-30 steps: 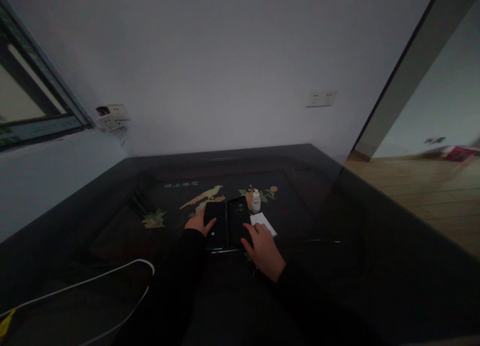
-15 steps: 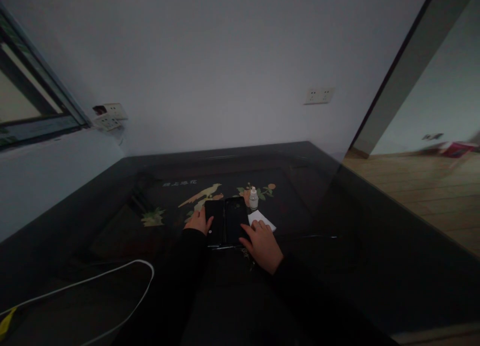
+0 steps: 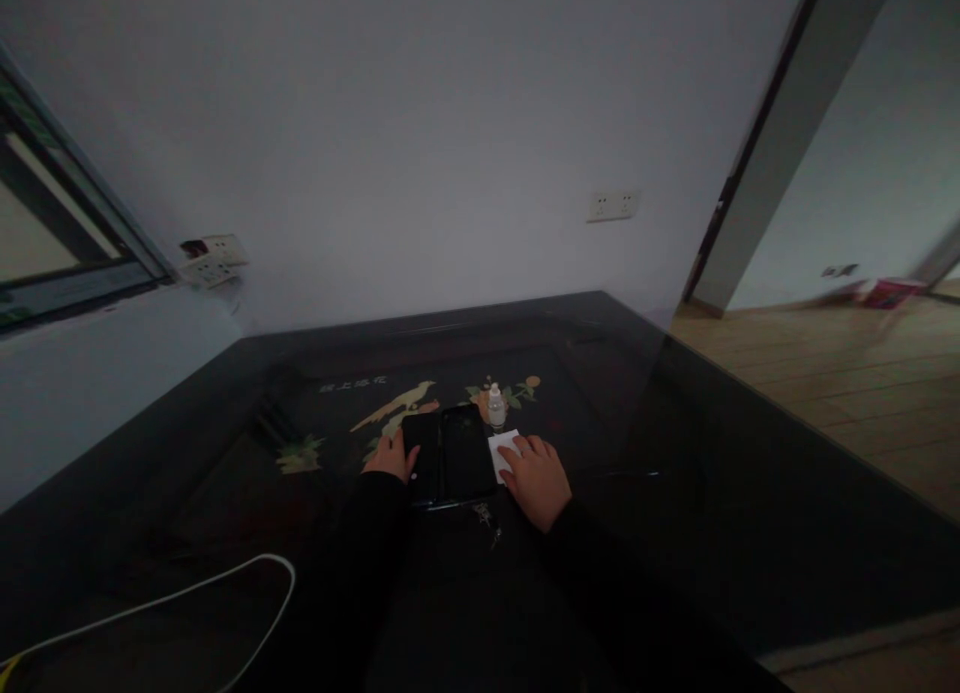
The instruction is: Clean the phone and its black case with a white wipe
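Note:
A black phone in a flip case (image 3: 466, 458) lies opened like a book on the dark table. My left hand (image 3: 391, 459) is at the case's left flap, thumb on top and fingers along the outer edge. To the right of the phone, my right hand (image 3: 538, 481) has its bent fingers on a small white cloth or sheet of paper (image 3: 499, 445), whose material I cannot tell. Just beyond the white piece stands a small clear bottle with a white cap (image 3: 496, 407). A thin charm or strap (image 3: 486, 519) lies at the phone's near edge.
The glossy dark table (image 3: 660, 553) bears bird and flower pictures. A white cable (image 3: 165, 598) loops across its left near side. Sockets (image 3: 612, 206) sit on the wall behind, and a window (image 3: 60, 203) is at the left. Wooden floor lies to the right.
My right hand has moved off the phone's right side onto the white piece beside it. My left hand stays at the flap. The view has turned slightly to the right.

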{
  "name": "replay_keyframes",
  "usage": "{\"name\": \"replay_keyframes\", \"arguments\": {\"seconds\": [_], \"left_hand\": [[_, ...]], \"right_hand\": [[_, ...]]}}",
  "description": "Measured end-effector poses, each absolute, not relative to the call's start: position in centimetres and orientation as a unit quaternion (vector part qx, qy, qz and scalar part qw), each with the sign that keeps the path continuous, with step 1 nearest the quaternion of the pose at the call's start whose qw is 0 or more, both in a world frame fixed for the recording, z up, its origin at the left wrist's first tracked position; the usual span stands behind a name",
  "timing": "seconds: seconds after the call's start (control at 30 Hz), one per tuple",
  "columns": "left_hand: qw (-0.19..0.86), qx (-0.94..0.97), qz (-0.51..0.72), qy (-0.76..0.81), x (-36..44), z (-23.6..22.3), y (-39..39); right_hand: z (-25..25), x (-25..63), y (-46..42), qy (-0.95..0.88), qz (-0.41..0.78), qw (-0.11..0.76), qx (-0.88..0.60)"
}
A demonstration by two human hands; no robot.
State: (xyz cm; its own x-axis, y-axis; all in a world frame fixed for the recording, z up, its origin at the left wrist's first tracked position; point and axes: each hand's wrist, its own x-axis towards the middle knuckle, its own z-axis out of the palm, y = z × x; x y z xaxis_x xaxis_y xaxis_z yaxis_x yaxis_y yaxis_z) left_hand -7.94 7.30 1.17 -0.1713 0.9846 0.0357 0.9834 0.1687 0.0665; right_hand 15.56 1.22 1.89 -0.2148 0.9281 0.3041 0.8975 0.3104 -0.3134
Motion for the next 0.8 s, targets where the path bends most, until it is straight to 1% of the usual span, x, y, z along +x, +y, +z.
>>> {"name": "replay_keyframes", "arguments": {"seconds": [0.13,0.27,0.43,0.5,0.6,0.8], "left_hand": [[0.009,0.641,0.054,0.766,-7.9,1.4,6.9],[0.015,0.647,0.09,0.757,-8.6,2.5,6.0],[0.038,0.725,0.171,0.667,-7.0,5.2,5.6],[0.063,0.759,0.208,0.614,-4.8,5.7,6.3],[0.087,0.76,0.254,0.592,-1.0,5.4,8.1],[0.127,0.731,0.256,0.619,3.4,3.3,11.4]], "right_hand": [[2.2,15.7,1.3,-0.765,0.048,0.258,-0.588],[3.4,17.4,3.1,-0.752,0.08,0.313,-0.575],[5.6,19.0,7.4,-0.731,0.138,0.364,-0.561],[6.2,18.6,9.1,-0.724,0.155,0.372,-0.559],[6.6,17.2,10.9,-0.716,0.167,0.372,-0.567],[5.7,15.6,12.2,-0.713,0.173,0.346,-0.585]]}}
